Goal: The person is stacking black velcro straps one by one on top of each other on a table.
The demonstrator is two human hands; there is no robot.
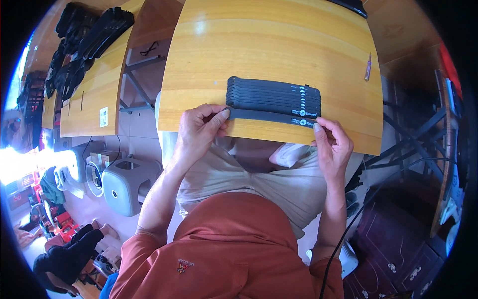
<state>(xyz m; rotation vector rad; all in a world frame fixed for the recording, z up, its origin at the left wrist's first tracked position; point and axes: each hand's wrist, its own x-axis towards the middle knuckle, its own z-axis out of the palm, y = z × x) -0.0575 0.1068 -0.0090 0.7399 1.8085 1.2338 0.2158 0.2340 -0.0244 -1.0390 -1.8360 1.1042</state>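
A black strap (264,116) with a pale printed label near its right end is stretched between my hands at the table's front edge. My left hand (201,127) pinches its left end between thumb and fingers. At the other end, my right hand (334,143) grips the strap's tip beside the label. Just beyond it lies a fanned row of several matching black straps (264,92), overlapping so that their labels line up on the right. The held strap runs along the near side of this row.
Both hands work over a yellow wooden table (269,40). A small purple-handled screwdriver (368,68) lies at its right. Another table (94,112) at the left bears piles of black straps (106,32). A grey plastic stool (124,187) stands on the floor. A black cable (358,212) hangs at the right.
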